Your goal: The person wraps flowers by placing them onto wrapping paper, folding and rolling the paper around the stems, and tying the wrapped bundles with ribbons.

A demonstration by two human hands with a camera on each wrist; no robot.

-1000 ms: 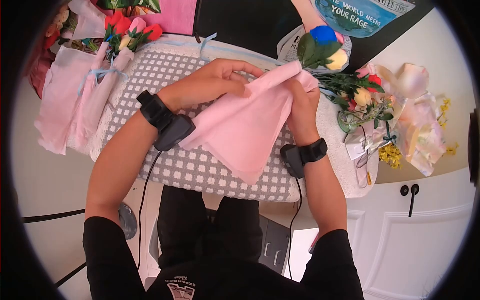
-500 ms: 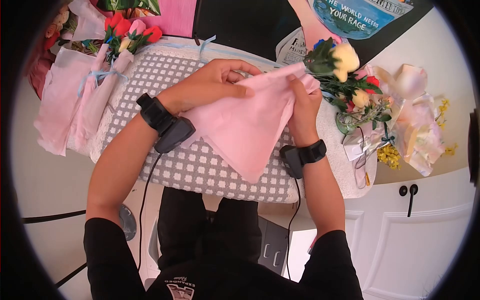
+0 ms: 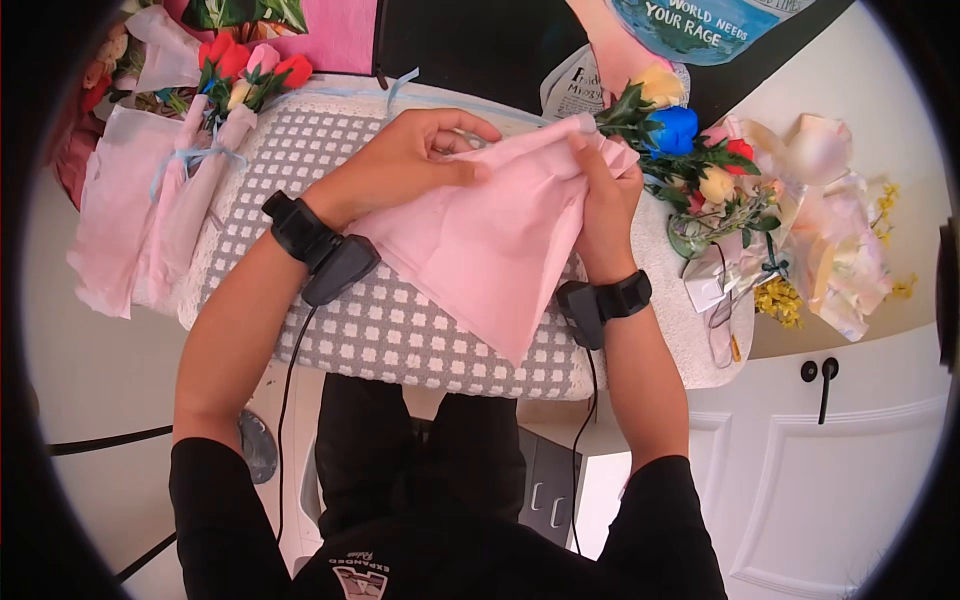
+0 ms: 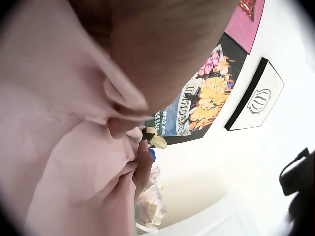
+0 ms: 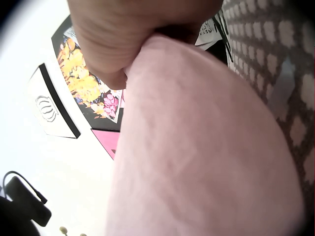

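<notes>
In the head view, pink wrapping paper (image 3: 490,230) is folded around flower stems, its pointed end hanging toward the body. A blue rose (image 3: 672,131) and a cream rose (image 3: 658,87) with green leaves stick out at its upper right. My right hand (image 3: 607,215) grips the gathered paper just below the blooms, thumb on top. My left hand (image 3: 425,160) holds the upper left edge, thumb over the paper and fingers partly behind it. Pink paper (image 4: 74,128) fills much of the left wrist view; in the right wrist view the paper (image 5: 197,147) hangs below the hand (image 5: 142,34).
A grey-and-white checked cushion (image 3: 400,340) lies under the hands. At left is a wrapped bouquet (image 3: 180,200) with a blue ribbon. To the right stand a glass vase (image 3: 690,236) with flowers and a pale wrapped bouquet (image 3: 840,240). A blue ribbon (image 3: 400,86) lies at the back edge.
The flower heads have turned: the blue rose was above, then mostly hidden, and now shows at the lower right with the cream rose above it. Both hands keep hold of the paper.
</notes>
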